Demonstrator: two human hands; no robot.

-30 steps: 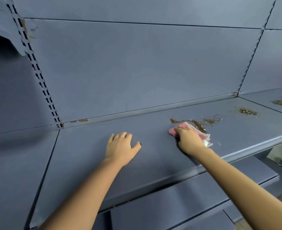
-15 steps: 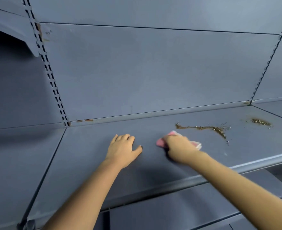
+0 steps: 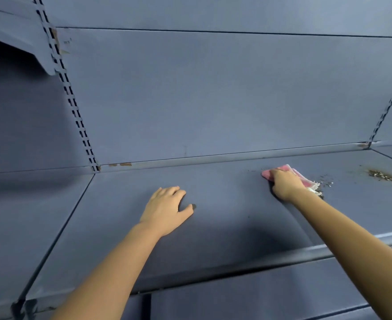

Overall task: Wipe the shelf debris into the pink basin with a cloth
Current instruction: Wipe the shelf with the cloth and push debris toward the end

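My right hand [image 3: 283,184] presses a pink cloth [image 3: 300,175] flat on the blue-grey metal shelf [image 3: 225,227], at its right part. Brown crumbs [image 3: 324,184] lie scattered just right of the cloth's white fringe. A larger patch of brown debris [image 3: 384,175] lies further right near the shelf's end. My left hand [image 3: 166,209] rests palm down on the middle of the shelf, fingers apart, holding nothing. No pink basin is in view.
A slotted upright [image 3: 75,107] runs down the back panel at left, another slotted upright [image 3: 388,105] at right. A shelf bracket [image 3: 24,47] juts out at the upper left. A lower shelf [image 3: 259,296] sticks out below the front edge.
My right hand has swept the cloth back to the right over the thin line of crumbs; that line is gone and crumbs now sit by the cloth's right edge. My left hand stayed put.
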